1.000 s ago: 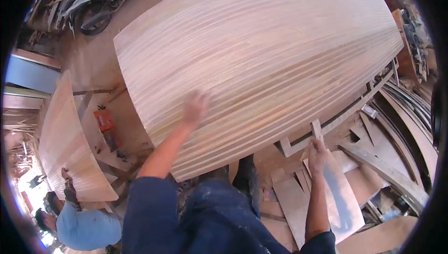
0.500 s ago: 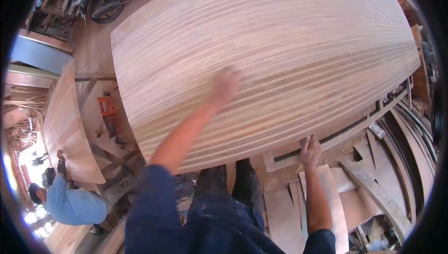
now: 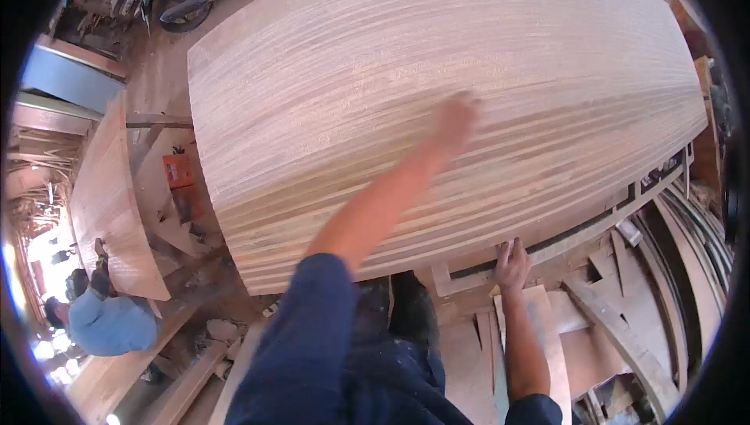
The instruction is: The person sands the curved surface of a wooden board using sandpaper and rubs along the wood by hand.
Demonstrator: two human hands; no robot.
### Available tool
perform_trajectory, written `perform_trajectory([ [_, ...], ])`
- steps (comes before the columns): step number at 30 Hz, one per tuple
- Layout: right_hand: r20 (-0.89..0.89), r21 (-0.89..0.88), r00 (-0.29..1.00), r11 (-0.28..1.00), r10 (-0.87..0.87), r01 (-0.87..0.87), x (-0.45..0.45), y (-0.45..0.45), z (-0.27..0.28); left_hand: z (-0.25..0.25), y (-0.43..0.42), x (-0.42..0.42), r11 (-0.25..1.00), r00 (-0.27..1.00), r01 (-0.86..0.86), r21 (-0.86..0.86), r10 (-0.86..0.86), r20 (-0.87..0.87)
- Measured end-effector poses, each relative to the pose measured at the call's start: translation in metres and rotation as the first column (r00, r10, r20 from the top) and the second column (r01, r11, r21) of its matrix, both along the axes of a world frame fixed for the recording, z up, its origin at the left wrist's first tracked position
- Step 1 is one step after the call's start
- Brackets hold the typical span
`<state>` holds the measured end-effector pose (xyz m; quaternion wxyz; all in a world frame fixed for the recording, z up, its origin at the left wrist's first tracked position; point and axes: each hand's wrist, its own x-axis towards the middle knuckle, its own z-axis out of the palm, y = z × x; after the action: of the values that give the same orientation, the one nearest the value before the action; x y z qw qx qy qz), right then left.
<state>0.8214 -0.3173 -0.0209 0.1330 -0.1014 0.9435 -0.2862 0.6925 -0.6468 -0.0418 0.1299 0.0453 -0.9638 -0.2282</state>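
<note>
A large wooden panel [image 3: 351, 58] with long, curving grain bands fills the middle of the view, and pale dust lies over its upper part. My left hand [image 3: 457, 122] is over the panel's surface, a little right of its middle. Motion smears its fingers, so anything under them is hidden. At the panel's near edge, my right hand [image 3: 512, 265] rests with fingers stretched toward the edge and the wooden frame [image 3: 461, 279] below. I see nothing held in it.
On the left, a co-worker in a light blue shirt [image 3: 113, 322] reaches to another wooden panel [image 3: 117, 206]. An orange-red case [image 3: 178, 171] lies on the floor between the panels. Wood offcuts [image 3: 617, 323] crowd the lower right. A motorcycle wheel [image 3: 186, 9] shows at upper left.
My left hand has swept right and slightly up across the panel. My right hand stays near the edge, slightly lower in view. The view has shifted slightly.
</note>
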Motion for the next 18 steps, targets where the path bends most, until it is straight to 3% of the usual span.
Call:
perform_trajectory([
  [2,-0.114,0.064,0.992,0.997,0.054,-0.047,0.0,0.003,-0.008,0.028,-0.064,0.085,0.996,0.983,-0.061,0.067,0.049,0.177],
  [3,-0.106,0.062,0.994,0.998,0.036,-0.03,0.003,0.002,-0.005,0.045,-0.088,0.127,0.981,0.984,-0.153,0.115,0.141,0.112],
  [6,-0.02,0.116,1.0,0.993,-0.015,0.017,-0.001,-0.003,0.002,0.031,-0.145,0.197,0.952,0.982,-0.153,0.265,0.117,0.145],
  [9,-0.052,0.066,0.999,0.998,0.007,-0.004,-0.005,0.0,-0.006,0.05,-0.095,0.118,0.991,0.994,-0.015,0.135,0.0,0.112],
  [11,-0.052,0.1,0.998,0.994,0.044,-0.039,-0.001,-0.002,-0.004,0.038,-0.063,0.055,0.991,0.991,0.102,0.088,-0.109,0.078],
  [16,-0.05,0.111,0.998,0.993,0.044,-0.038,-0.003,-0.01,0.002,0.041,-0.112,0.142,0.962,0.999,-0.043,0.268,0.037,0.027],
  [17,-0.078,0.097,0.997,0.995,0.026,-0.018,-0.001,-0.013,0.004,0.037,-0.111,0.142,0.963,0.999,-0.035,0.268,0.029,0.026],
  [18,-0.074,0.102,0.997,0.995,0.021,-0.014,0.0,-0.012,0.004,0.033,-0.106,0.143,0.99,0.999,-0.03,0.134,0.028,0.018],
])
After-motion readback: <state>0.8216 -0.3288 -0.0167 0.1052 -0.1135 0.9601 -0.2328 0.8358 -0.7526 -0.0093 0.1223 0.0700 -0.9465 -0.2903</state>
